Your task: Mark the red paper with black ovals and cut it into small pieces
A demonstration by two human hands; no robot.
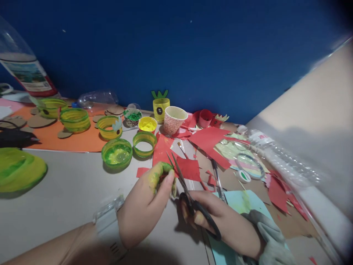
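Note:
My left hand (150,200), smeared with green and yellow paint, is closed in a pinch near the middle. What lies between its thumb and fingers is hidden. Black-handled scissors (184,181) are in my right hand (217,221), with fingers in the handle loops. Their blades stand slightly apart and point up and away, close beside the left fingertips. Just behind the blades shows a piece of red paper (190,169); whether the left fingers touch it I cannot tell. A smaller red paper scrap (142,172) is left of the hand.
Green-and-yellow painted rings and cups (117,152) stand at left, some on orange paper (82,141). A patterned paper cup (175,119) stands at centre back. Plastic bottles (29,70) flank both sides. Red paper, a brush (182,148) and tape (250,165) clutter the right.

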